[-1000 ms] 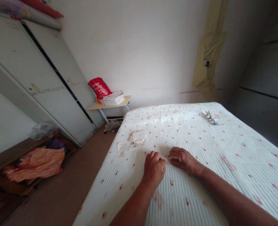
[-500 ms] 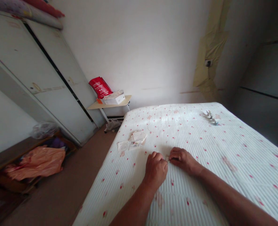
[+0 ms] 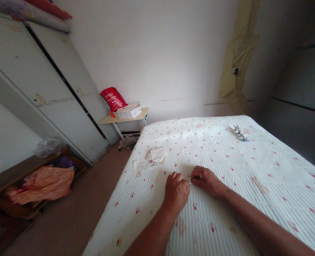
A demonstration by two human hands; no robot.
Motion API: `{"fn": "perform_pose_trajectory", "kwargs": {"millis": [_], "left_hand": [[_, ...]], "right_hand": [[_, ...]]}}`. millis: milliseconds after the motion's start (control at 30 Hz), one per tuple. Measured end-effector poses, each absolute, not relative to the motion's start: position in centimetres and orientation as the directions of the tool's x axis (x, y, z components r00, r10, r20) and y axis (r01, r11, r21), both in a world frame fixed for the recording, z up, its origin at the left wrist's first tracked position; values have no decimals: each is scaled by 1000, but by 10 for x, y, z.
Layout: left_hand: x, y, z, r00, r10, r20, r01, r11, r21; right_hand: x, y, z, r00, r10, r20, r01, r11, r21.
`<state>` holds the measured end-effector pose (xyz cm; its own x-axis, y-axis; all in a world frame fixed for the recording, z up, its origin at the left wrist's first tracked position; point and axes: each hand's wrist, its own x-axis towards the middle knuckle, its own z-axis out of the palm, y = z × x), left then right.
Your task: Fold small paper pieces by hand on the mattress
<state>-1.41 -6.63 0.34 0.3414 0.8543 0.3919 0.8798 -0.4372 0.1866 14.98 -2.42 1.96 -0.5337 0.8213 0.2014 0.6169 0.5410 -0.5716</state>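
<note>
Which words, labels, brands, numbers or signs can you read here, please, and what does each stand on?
No text is readable.
Red bag: white print, too blurred to read.
Box: any marks too small.
Papers on the bed: rows of print, too small.
Pale scrap between left hand and right hand: no print can be made out.

Small pale piece (image 3: 189, 179) between left grip (image 3: 177, 190) and right grip (image 3: 207, 181), over dotted mattress (image 3: 200, 227)

bedcover (image 3: 213, 156) ribbed cloth, matt; slips (image 3: 156, 154) matt paper; red bag (image 3: 113, 98) glossy plastic
</note>
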Motion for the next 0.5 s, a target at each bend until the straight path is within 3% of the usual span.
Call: {"fn": "perform_pose_trajectory", "kwargs": {"millis": [233,500], "left_hand": [[-14,-66,2,337,860,383,885,-428,182],[-14,-64,2,328,861,388,877,-430,213]], "right_hand": [[151,-27,19,-545,809,219,584,553,-594],[143,-28,19,-443,882,160,723,457,-518]]}}
